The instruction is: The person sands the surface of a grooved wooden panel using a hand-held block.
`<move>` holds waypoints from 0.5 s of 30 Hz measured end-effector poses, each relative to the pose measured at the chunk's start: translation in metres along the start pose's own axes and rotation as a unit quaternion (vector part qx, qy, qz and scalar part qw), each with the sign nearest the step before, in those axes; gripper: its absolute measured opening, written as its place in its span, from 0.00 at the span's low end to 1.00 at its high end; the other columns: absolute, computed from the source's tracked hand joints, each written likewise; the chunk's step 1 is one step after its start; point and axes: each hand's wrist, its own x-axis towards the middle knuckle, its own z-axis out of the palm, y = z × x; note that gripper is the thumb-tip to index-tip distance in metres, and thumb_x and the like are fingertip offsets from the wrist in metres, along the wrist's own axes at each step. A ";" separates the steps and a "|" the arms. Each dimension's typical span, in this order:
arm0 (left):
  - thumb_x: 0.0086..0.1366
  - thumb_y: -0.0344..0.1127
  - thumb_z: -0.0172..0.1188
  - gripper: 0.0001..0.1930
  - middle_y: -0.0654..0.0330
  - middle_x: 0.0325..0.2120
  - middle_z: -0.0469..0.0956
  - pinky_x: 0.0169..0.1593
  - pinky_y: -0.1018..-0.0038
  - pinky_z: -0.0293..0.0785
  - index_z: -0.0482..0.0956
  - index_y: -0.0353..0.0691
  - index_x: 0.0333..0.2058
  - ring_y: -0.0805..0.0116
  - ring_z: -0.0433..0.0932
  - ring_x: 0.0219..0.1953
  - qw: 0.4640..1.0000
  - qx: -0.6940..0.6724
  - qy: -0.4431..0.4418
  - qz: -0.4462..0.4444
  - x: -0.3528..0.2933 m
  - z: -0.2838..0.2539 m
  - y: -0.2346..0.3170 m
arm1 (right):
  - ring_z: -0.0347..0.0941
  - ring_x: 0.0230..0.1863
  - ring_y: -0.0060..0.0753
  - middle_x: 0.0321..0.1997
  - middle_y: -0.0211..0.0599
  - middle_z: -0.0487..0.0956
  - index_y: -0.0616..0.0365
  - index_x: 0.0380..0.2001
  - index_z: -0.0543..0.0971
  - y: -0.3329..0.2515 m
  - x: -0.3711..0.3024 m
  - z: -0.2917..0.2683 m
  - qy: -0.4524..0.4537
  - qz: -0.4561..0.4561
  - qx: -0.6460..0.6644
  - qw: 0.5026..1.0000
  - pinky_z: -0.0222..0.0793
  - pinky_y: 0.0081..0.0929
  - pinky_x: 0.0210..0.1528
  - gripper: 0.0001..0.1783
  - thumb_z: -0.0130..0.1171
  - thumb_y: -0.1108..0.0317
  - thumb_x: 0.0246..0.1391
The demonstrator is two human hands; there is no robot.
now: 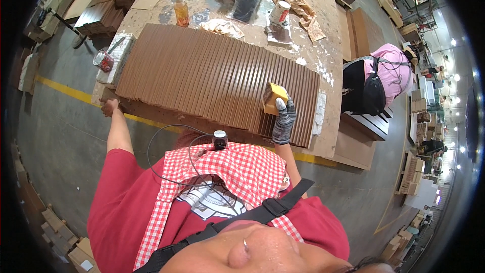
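My right grip (284, 120) held a yellow block (276, 93), at four o'clock of the boards (202, 76); my left grip (109, 106), eight o'clock, I couldn't tell.

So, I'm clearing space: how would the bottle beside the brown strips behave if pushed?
The bottle would probably tip if pushed high, standing tall and narrow. Once down, it might roll, given its round sides. It looks part-filled with amber liquid, so may feel bottom-heavy.

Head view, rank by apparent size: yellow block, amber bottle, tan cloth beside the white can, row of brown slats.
1. Row of brown slats
2. Tan cloth
3. Yellow block and amber bottle: too close to rank; the block looks nearer the camera.
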 end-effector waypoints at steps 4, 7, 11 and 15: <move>0.65 0.48 0.42 0.32 0.35 0.50 0.63 0.53 0.54 0.63 0.51 0.29 0.59 0.42 0.64 0.53 0.992 0.089 -0.064 0.062 -0.009 0.000 0.006 | 0.71 0.44 0.27 0.46 0.35 0.75 0.57 0.52 0.72 0.002 0.001 -0.003 0.005 0.003 0.011 1.000 0.70 0.25 0.46 0.24 0.59 0.59 0.53; 0.64 0.47 0.43 0.33 0.36 0.50 0.64 0.53 0.54 0.62 0.49 0.34 0.61 0.42 0.66 0.52 0.993 0.085 -0.058 0.058 -0.012 -0.001 0.007 | 0.71 0.44 0.27 0.46 0.35 0.75 0.57 0.53 0.72 0.001 -0.001 -0.002 0.004 0.000 0.006 1.000 0.70 0.25 0.46 0.25 0.59 0.59 0.53; 0.65 0.53 0.36 0.33 0.34 0.48 0.66 0.56 0.54 0.60 0.58 0.25 0.53 0.40 0.65 0.52 0.995 0.074 -0.029 0.056 -0.004 0.000 0.001 | 0.71 0.44 0.28 0.45 0.35 0.75 0.57 0.52 0.72 -0.004 -0.003 0.001 0.007 0.002 -0.003 1.000 0.70 0.26 0.46 0.25 0.59 0.59 0.53; 0.66 0.59 0.31 0.39 0.33 0.47 0.67 0.56 0.54 0.59 0.66 0.19 0.46 0.39 0.64 0.52 0.999 0.017 -0.008 0.044 -0.018 0.004 0.009 | 0.71 0.44 0.27 0.45 0.35 0.75 0.57 0.52 0.72 -0.004 -0.003 -0.001 0.017 -0.001 -0.006 1.000 0.70 0.25 0.46 0.25 0.60 0.59 0.53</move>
